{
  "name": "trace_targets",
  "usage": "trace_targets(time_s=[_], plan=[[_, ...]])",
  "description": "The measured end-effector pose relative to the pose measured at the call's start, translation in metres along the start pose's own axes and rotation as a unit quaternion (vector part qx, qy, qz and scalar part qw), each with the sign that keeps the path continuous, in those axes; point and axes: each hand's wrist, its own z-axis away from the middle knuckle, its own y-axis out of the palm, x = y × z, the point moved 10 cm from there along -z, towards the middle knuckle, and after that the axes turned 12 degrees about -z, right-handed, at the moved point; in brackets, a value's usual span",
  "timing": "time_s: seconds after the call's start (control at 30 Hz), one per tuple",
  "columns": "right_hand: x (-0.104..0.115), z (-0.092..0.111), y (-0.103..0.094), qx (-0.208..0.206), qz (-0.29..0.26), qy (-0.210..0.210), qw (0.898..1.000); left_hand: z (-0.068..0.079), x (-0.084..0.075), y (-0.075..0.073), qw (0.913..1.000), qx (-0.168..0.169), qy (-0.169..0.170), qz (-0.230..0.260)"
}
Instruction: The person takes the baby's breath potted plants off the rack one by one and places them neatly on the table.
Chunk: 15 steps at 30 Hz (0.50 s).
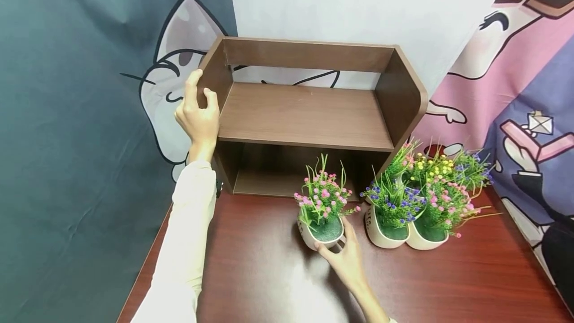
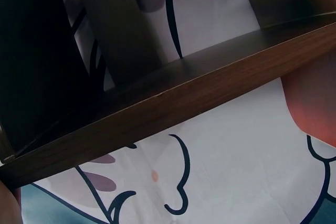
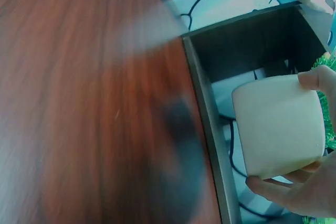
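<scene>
My right hand point(image 1: 350, 260) grips a white pot point(image 1: 308, 236) of pink artificial flowers point(image 1: 324, 196), low in front of the shelf. The right wrist view shows that pot's pale smooth side point(image 3: 278, 127) held between thumb and fingers. My left hand point(image 1: 199, 116) holds the left side panel of a brown two-tier wooden shelf point(image 1: 305, 113), its thumb on the inner side. Only a sliver of the left hand appears at the lower left corner of the left wrist view, below the shelf's wooden edge point(image 2: 173, 95).
Several more flower pots cluster right of the shelf, with blue flowers point(image 1: 394, 203), pink flowers point(image 1: 448, 198) and yellow flowers point(image 1: 432, 166). The shelf stands on a reddish-brown table point(image 1: 260, 263). Cartoon-printed curtains point(image 1: 89, 113) hang behind and at both sides.
</scene>
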Motion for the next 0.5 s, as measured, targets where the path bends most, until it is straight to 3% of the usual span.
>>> trace_targets(time_s=[0.13,0.23,0.5], plan=[[-0.006,0.010,-0.024,0.010,0.015,0.005,1.000,0.000,0.001,-0.002,1.0000,0.003,-0.002,-0.001],[-0.008,0.023,-0.048,0.012,0.069,-0.007,0.998,0.001,0.004,-0.006,1.0000,0.000,-0.008,-0.001],[-0.007,0.059,-0.108,0.001,0.145,-0.129,0.981,-0.004,0.008,-0.009,0.9999,0.002,-0.011,0.002]])
